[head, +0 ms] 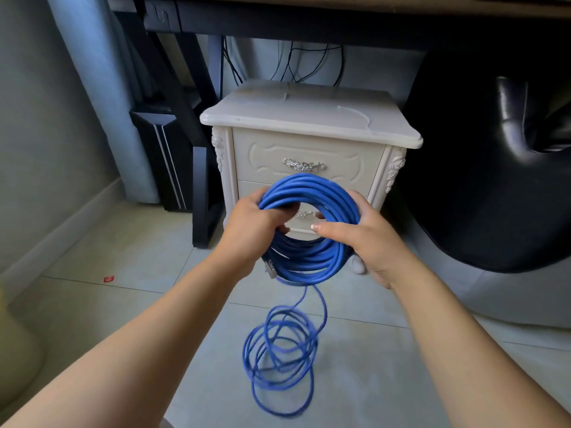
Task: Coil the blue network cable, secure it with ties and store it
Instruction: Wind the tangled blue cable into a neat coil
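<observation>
A thick round coil of the blue network cable is held upright in front of me, in the head view's centre. My left hand grips the coil's left side, fingers wrapped through the middle. My right hand holds the right side, thumb across the front. A clear plug hangs at the coil's lower left. From the bottom a loose strand drops to several slack loops lying on the tiled floor. No ties are visible.
A cream nightstand with two drawers and metal handles stands right behind the coil. A dark desk frame and computer case are at the left, a black chair at the right. A small red scrap lies on the floor.
</observation>
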The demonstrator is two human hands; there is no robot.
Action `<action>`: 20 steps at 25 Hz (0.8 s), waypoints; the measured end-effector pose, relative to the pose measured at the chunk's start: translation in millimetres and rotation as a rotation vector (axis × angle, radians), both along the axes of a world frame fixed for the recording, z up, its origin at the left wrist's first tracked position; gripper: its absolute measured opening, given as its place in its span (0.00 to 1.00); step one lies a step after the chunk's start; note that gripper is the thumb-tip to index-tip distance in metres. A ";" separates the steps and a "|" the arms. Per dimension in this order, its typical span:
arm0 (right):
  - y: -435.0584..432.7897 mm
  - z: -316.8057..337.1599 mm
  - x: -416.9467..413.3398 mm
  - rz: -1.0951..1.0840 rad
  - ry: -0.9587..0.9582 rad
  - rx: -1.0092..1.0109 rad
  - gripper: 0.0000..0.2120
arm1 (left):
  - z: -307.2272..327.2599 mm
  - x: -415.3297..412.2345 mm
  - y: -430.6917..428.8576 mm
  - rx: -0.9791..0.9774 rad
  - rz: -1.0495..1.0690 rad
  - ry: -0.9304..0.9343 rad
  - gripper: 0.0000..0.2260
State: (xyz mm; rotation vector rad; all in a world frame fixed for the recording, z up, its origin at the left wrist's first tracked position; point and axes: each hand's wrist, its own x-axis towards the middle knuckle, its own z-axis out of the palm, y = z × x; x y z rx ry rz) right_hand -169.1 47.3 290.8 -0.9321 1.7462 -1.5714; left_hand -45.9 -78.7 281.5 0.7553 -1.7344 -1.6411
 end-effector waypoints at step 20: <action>-7.6 -9.8 9.9 -0.118 0.388 0.081 0.25 | -1.0 8.1 -0.8 -0.426 -0.184 -0.212 0.28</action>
